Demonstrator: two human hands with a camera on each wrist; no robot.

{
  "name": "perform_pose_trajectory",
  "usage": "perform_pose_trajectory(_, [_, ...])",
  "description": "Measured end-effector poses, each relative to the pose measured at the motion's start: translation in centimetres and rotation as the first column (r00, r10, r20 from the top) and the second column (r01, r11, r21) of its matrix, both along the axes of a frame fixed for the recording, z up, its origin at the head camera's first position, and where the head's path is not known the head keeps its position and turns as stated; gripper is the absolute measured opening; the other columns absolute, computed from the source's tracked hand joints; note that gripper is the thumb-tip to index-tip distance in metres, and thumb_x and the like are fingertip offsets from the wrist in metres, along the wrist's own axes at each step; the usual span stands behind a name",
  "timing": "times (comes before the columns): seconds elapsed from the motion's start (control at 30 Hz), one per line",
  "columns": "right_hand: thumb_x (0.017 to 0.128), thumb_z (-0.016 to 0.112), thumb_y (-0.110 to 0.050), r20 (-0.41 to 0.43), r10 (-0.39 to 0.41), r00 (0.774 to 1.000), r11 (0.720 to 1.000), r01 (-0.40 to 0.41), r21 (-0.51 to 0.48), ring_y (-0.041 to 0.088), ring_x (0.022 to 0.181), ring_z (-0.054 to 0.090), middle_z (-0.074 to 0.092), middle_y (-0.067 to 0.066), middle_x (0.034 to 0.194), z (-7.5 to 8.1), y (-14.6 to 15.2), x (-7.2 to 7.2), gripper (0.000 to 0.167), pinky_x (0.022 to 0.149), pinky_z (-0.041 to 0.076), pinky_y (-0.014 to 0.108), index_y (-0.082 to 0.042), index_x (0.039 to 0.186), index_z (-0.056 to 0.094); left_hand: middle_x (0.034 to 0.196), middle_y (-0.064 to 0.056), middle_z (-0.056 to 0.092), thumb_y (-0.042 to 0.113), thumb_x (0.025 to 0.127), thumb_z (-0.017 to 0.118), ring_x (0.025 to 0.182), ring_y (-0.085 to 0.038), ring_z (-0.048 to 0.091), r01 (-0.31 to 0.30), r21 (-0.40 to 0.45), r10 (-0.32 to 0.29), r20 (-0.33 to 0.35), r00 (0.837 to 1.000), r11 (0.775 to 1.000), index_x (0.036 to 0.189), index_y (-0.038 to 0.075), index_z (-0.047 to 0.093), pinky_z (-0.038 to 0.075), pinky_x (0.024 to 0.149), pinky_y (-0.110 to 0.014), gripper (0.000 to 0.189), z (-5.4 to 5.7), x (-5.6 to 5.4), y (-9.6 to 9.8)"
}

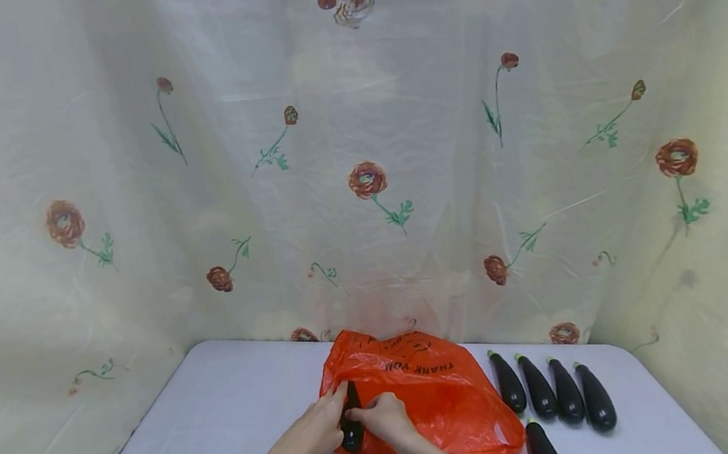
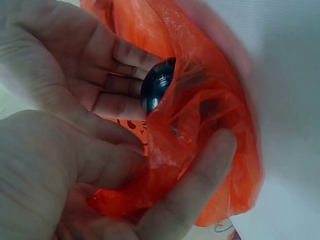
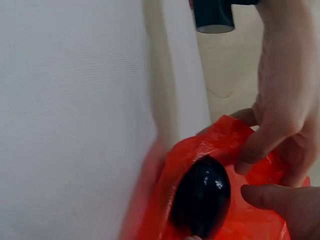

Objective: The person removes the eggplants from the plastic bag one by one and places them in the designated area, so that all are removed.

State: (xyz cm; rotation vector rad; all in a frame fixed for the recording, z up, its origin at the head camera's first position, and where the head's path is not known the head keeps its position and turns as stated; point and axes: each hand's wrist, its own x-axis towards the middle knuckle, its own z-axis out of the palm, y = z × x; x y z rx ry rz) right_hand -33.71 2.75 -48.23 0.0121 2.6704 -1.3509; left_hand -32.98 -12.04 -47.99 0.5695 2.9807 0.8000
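A red plastic bag (image 1: 427, 395) with black THANK YOU print lies on the table, its mouth towards me. A glossy dark eggplant (image 1: 353, 437) is at the mouth, its rounded end showing; in the left wrist view film covers part of the eggplant (image 2: 157, 85). My left hand (image 1: 317, 425) grips the bag's edge, the thumb and fingers on either side of the film (image 2: 170, 155). My right hand (image 1: 385, 416) holds the eggplant from the other side, its fingers against it. In the right wrist view the eggplant (image 3: 202, 195) lies between the film and my right thumb (image 3: 270, 196).
Right of the bag, several eggplants (image 1: 568, 392) lie in a row on the white table (image 1: 221, 399). Another eggplant (image 1: 544, 452) lies nearer me, beside the bag's right corner. A flowered curtain (image 1: 339, 245) hangs behind the table and along both sides.
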Motion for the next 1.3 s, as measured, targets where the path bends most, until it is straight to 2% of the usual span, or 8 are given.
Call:
perform_pose_trajectory(0.23, [0.079,0.077,-0.035,-0.044,0.007,0.999,1.000,-0.007,0.009,0.013,0.061,0.054,0.057,-0.001,0.060,-0.9,-0.5,0.1,0.033,0.058,0.045,0.024,-0.003,0.077,0.072,0.142,-0.026,0.046,-0.010,0.079,0.063,0.110,-0.032,0.062,0.007,0.008,-0.007,0.012,1.000,1.000,0.143,-0.008,0.036,0.051,0.094,-0.048,0.069,0.0,0.0,0.1])
perform_pose_trajectory(0.43, [0.079,0.077,-0.037,-0.023,-0.015,1.000,1.000,0.015,0.000,0.015,0.070,0.059,0.065,0.001,0.069,-1.1,-0.5,0.0,0.043,0.071,0.056,0.033,0.002,0.097,0.070,0.136,-0.025,0.053,-0.011,0.079,0.062,0.106,-0.028,0.064,0.012,0.018,-0.012,0.020,1.000,1.000,0.144,-0.007,0.035,0.053,0.091,-0.047,0.070,0.0,0.0,0.1])
perform_pose_trajectory(0.5, [0.078,0.078,-0.036,-0.034,-0.018,0.999,1.000,0.018,-0.006,0.014,0.068,0.059,0.064,0.001,0.067,-1.1,-0.4,0.0,0.040,0.069,0.055,0.032,0.001,0.092,0.072,0.136,-0.025,0.053,-0.011,0.080,0.062,0.105,-0.028,0.064,0.012,0.021,-0.012,0.020,1.000,1.000,0.144,-0.007,0.036,0.053,0.091,-0.047,0.069,0.0,0.0,0.1])
perform_pose_trajectory(0.63, [0.078,0.078,-0.032,-0.040,-0.016,0.999,0.999,0.015,-0.034,0.012,0.059,0.055,0.056,-0.002,0.056,-1.1,-0.3,0.1,0.030,0.055,0.045,0.023,-0.003,0.074,0.072,0.137,-0.025,0.052,-0.010,0.080,0.064,0.103,-0.027,0.064,0.008,0.021,-0.008,0.021,1.000,1.000,0.143,-0.007,0.036,0.053,0.091,-0.046,0.070,-0.1,0.1,0.2])
perform_pose_trajectory(0.7, [0.079,0.077,-0.030,-0.038,-0.011,0.999,0.999,0.009,-0.048,0.011,0.055,0.053,0.054,-0.003,0.054,-1.1,-0.2,0.2,0.028,0.051,0.042,0.021,-0.004,0.071,0.072,0.138,-0.025,0.051,-0.010,0.079,0.064,0.103,-0.027,0.064,0.003,0.011,-0.004,0.016,1.000,1.000,0.143,-0.007,0.036,0.053,0.091,-0.046,0.070,-0.1,0.0,0.2])
perform_pose_trajectory(0.93, [0.081,0.075,-0.028,0.008,-0.019,1.000,0.998,0.020,-0.067,0.010,0.061,0.057,0.064,-0.001,0.064,-0.9,0.3,0.3,0.026,0.058,0.049,0.023,-0.003,0.079,0.074,0.144,-0.026,0.044,-0.008,0.078,0.065,0.112,-0.033,0.061,0.003,-0.005,-0.003,-0.004,1.000,1.000,0.143,-0.008,0.036,0.052,0.093,-0.047,0.071,-0.2,-0.1,0.2])
perform_pose_trajectory(1.13, [0.079,0.076,-0.029,0.041,-0.061,0.997,0.997,0.062,-0.041,0.012,0.063,0.055,0.062,0.000,0.066,-0.6,1.2,0.5,0.025,0.056,0.044,0.022,-0.005,0.076,0.073,0.146,-0.028,0.040,-0.009,0.077,0.064,0.111,-0.036,0.061,0.015,-0.020,-0.016,-0.046,0.999,1.000,0.144,-0.008,0.035,0.052,0.093,-0.048,0.073,-0.3,0.1,0.0])
perform_pose_trajectory(1.3, [0.079,0.076,-0.030,0.053,-0.066,0.996,0.997,0.068,-0.022,0.011,0.064,0.056,0.064,-0.001,0.069,-0.3,2.2,0.8,0.025,0.057,0.046,0.022,-0.005,0.078,0.073,0.146,-0.029,0.039,-0.009,0.079,0.063,0.117,-0.042,0.056,-0.014,-0.012,0.014,-0.027,1.000,1.000,0.146,-0.006,0.033,0.048,0.096,-0.054,0.073,-0.4,0.1,0.1])
